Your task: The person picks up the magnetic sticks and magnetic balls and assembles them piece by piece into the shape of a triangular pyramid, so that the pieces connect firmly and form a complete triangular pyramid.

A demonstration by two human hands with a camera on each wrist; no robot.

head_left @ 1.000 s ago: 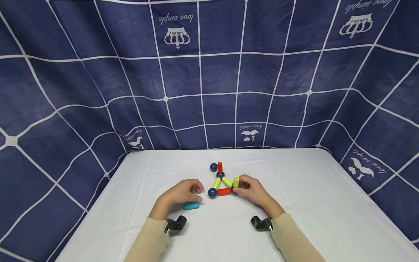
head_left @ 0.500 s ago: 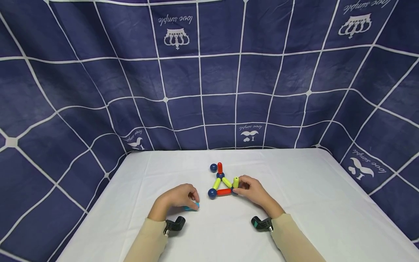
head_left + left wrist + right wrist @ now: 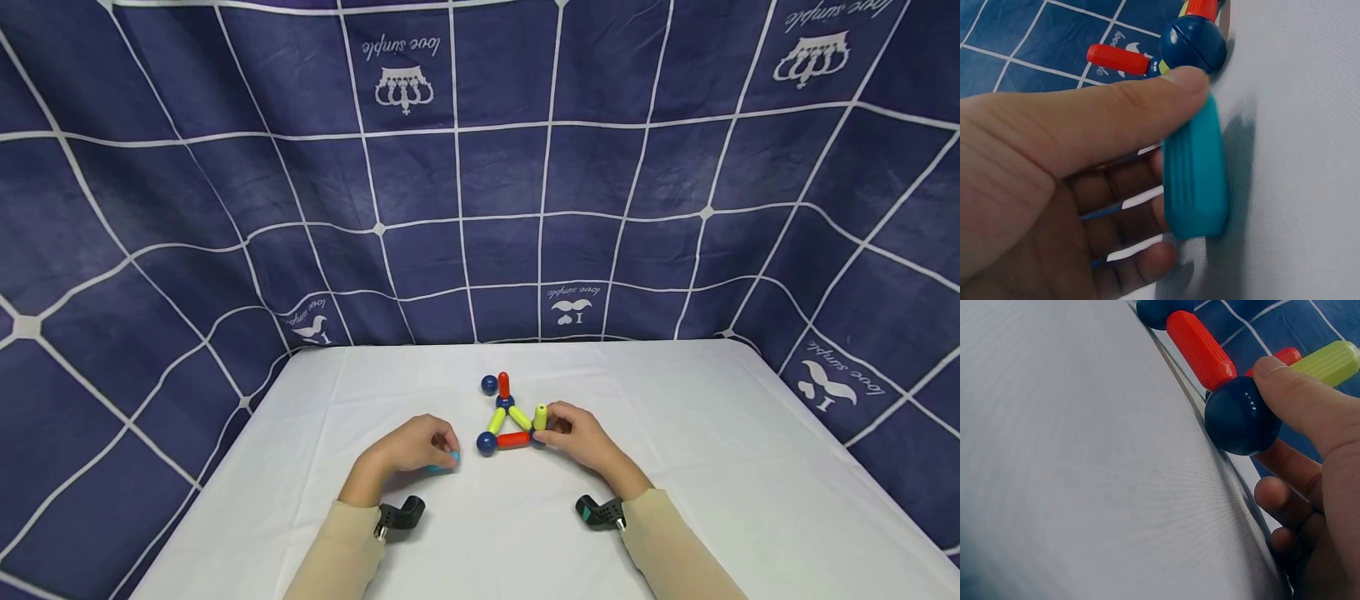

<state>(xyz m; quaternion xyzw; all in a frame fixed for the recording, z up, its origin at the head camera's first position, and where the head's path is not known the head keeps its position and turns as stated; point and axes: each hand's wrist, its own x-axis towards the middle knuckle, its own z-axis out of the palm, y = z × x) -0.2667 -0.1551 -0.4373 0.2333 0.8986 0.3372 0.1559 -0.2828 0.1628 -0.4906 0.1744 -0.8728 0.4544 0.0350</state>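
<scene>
My left hand (image 3: pixel 412 444) pinches a turquoise magnetic rod (image 3: pixel 1197 175) between thumb and fingers, low over the white cloth. Most of that rod is hidden by the hand in the head view. Ahead lies a triangle of magnetic rods and navy balls: a red rod (image 3: pixel 513 439) along the near side, yellow-green rods on the other two. With thumb and fingers, my right hand (image 3: pixel 581 435) holds the right corner ball (image 3: pixel 1241 419), from which a yellow-green rod (image 3: pixel 541 417) stands up. Another red rod (image 3: pixel 504 385) rises from the far corner ball (image 3: pixel 506 403).
A loose navy ball (image 3: pixel 489 384) sits just left of the far corner. The triangle's left corner ball (image 3: pixel 487 442) lies between the hands. White cloth (image 3: pixel 675 467) covers the table, and a navy checked curtain (image 3: pixel 502 175) hangs behind and at the sides.
My left hand has come down onto the turquoise rod, pinched it and raised it slightly from where it lay. The right hand and the triangle have stayed in place.
</scene>
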